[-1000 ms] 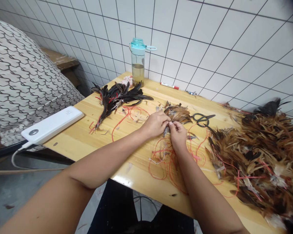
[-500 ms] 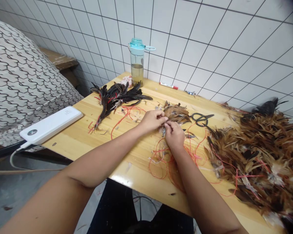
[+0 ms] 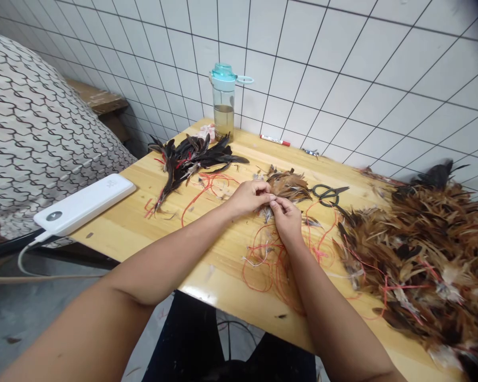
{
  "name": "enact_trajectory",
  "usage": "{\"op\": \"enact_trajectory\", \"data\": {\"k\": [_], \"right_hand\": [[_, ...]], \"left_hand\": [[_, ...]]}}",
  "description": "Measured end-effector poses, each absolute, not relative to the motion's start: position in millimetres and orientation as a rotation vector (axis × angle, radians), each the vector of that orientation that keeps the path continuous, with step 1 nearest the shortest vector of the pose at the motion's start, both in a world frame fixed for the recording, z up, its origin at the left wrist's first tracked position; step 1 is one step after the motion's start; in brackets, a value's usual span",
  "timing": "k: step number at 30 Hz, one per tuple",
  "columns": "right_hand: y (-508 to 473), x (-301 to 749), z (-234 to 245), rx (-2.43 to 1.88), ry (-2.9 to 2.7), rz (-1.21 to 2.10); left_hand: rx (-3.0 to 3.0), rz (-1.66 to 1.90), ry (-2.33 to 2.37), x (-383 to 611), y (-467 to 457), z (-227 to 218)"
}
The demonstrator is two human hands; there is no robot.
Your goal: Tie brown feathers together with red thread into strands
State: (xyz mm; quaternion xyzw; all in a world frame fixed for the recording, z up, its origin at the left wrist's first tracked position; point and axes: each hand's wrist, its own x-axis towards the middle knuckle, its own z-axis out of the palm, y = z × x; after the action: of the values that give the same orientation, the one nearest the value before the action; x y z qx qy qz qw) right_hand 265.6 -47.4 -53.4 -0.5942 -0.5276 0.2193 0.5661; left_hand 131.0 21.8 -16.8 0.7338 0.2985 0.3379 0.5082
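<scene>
My left hand (image 3: 250, 198) and my right hand (image 3: 287, 216) meet over the middle of the table, thumbs and fingertips pinched together. What lies between the fingertips is too small and hidden to make out. Directly behind them is a small bunch of brown feathers (image 3: 290, 184), its near end covered by my fingers. Pale fluff (image 3: 267, 214) shows just under the hands. Loops of thin red string (image 3: 258, 289) lie around and beneath my right forearm. A pair of dark-handled scissors (image 3: 327, 195) rests to the right of the feather bunch.
A large heap of brown feathers (image 3: 430, 239) covers the table's right side. Black feathers (image 3: 191, 156) lie at the back left, near a water bottle (image 3: 223, 103). A white power bank (image 3: 85, 204) sits on the left edge, cable attached. A red-and-white marker (image 3: 274, 140) lies by the tiled wall.
My right fingertips have shifted slightly, and my right hand has turned a little as it stays against the left. The things on the table have not moved noticeably.
</scene>
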Motion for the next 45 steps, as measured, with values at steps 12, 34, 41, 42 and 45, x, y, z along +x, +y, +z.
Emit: {"op": "enact_trajectory", "data": {"k": [12, 34, 41, 42, 45], "right_hand": [[-47.6, 265.9, -48.4, -1.413, -0.994, 0.635], [-45.1, 267.8, -52.7, -1.418, -0.984, 0.590], [-45.4, 268.3, -52.9, -1.423, -0.988, 0.572], [-45.6, 268.1, -52.5, -1.426, -0.989, 0.571], [-45.7, 267.6, -51.9, -1.437, -0.993, 0.569]], "left_hand": [[2.049, 1.077, 1.138, 110.2, 65.0, -31.0], [2.795, 0.514, 0.929, 139.7, 140.7, -35.7], [2.446, 0.866, 1.226, 119.3, 107.1, -17.4], [2.298, 0.931, 1.239, 117.3, 98.6, -15.4], [1.771, 0.975, 1.064, 117.2, 68.0, -14.4]]}}
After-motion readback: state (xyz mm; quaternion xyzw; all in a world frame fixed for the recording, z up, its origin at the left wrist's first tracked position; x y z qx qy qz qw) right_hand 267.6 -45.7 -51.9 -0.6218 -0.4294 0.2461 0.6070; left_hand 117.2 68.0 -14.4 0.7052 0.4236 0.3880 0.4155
